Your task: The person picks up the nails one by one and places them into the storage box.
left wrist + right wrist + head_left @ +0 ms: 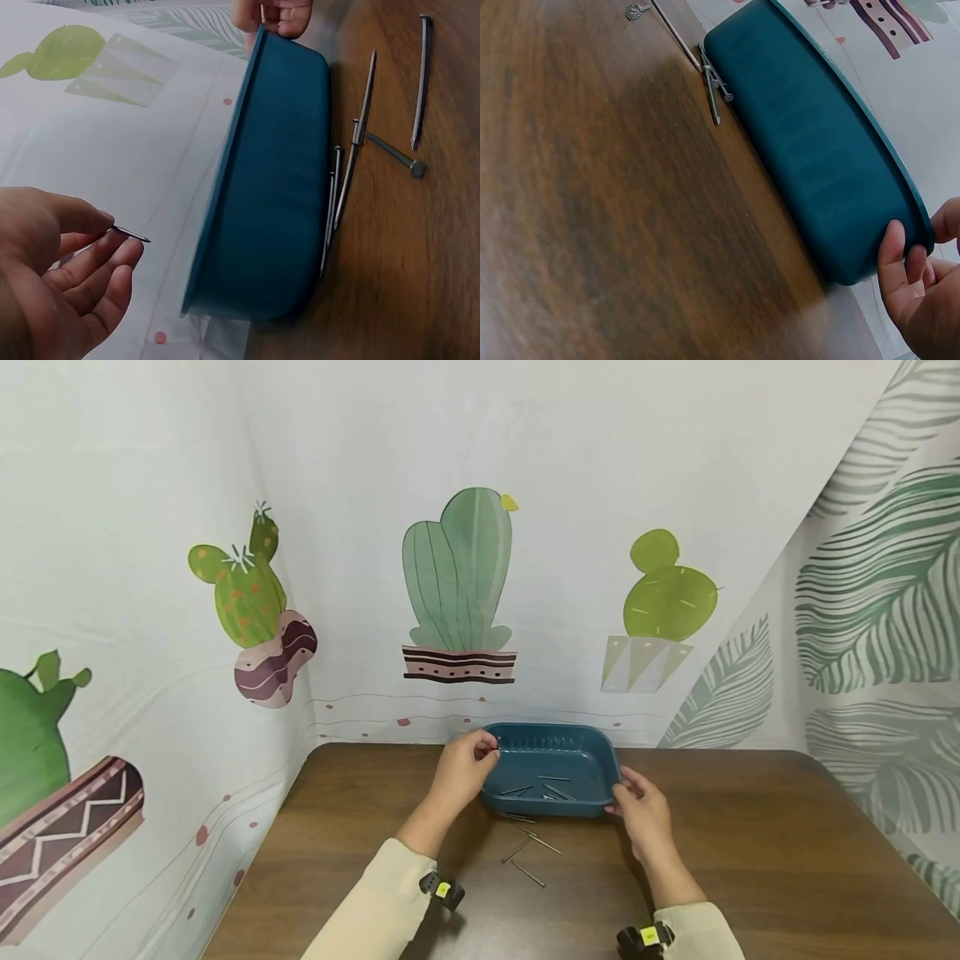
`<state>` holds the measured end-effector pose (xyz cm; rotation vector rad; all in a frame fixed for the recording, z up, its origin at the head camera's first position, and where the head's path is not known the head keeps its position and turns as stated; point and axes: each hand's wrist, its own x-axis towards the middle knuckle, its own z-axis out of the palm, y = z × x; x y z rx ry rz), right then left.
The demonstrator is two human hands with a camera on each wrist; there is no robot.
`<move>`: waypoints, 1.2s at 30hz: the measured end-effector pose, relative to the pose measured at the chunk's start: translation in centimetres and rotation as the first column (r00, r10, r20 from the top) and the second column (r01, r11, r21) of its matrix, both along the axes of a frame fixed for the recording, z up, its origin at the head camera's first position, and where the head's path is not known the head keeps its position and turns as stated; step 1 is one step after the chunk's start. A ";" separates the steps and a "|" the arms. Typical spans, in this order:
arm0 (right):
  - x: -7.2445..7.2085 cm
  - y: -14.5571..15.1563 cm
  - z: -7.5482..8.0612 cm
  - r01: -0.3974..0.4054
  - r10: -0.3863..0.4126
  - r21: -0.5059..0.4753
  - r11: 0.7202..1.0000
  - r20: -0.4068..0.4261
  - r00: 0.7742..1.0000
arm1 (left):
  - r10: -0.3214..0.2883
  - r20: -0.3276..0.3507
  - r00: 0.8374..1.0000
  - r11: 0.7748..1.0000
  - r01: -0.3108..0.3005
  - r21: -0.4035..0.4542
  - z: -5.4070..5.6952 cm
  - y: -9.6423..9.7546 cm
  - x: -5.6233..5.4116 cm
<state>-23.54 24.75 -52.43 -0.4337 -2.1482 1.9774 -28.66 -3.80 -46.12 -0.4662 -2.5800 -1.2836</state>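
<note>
A nail (133,234) is pinched between the thumb and fingers of my left hand (467,766), its pointed end sticking out. That hand is raised by the left rim of a blue plastic tray (551,808). At the tray's right side, my right hand (643,807) grips the rim, thumb and fingers on either side of the wall (855,225). Inside the tray lie several nails (553,778). More nails (528,874) are scattered on the table in front of it, some crossing each other and some close against the tray's base.
The brown wooden table (735,835) ends at a white cloth backdrop (360,568) printed with cacti and leaves. Close behind the tray stands this cloth. Both wrists carry small black cameras (444,890) on straps.
</note>
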 end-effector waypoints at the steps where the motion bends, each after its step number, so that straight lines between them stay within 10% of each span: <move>1: 0.0 0.0 0.0 0.003 -0.003 0.005 1.000 -0.004 1.000 | 0.003 0.009 1.000 1.000 -0.003 0.003 -0.1 0.0 -0.2; 36: 0.2 -0.3 0.2 0.015 -0.014 0.016 1.000 -0.026 1.000 | 0.016 0.027 0.999 1.000 -0.017 0.025 0.9 1.0 -2.4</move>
